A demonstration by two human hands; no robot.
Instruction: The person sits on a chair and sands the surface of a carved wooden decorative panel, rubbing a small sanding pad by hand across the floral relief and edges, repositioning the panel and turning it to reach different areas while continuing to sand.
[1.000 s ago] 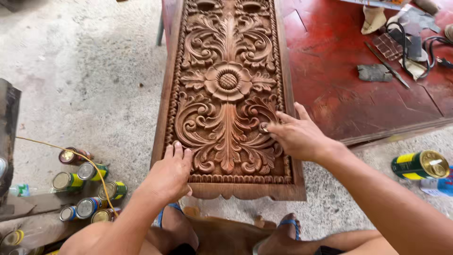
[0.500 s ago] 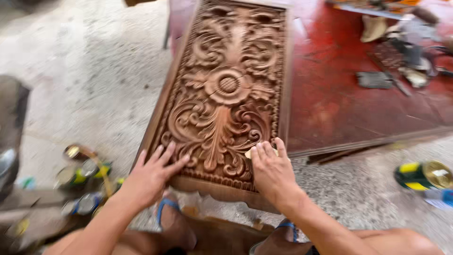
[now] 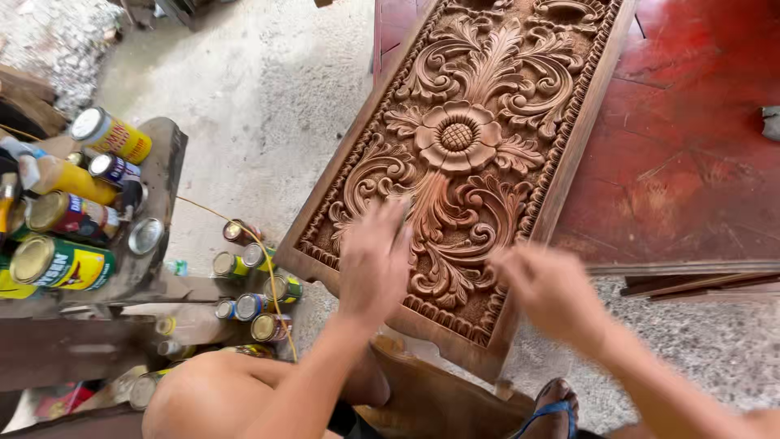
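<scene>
Left hand (image 3: 375, 258): fingers extended flat, grasping nothing, on the scrollwork of the carved wooden panel (image 3: 479, 138). Right hand (image 3: 546, 289): blurred, fingers loosely spread, empty, just beside the panel's near right edge. The panel extends away from the fingertips across the red tabletop (image 3: 691, 171). Left of the fingers: cans (image 3: 252, 284) on the floor.

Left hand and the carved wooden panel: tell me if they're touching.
Cannot tell. In the head view the left hand lies over the carved wooden panel near its lower end, but motion blur hides whether the fingers press the carving or hover above it.
</scene>
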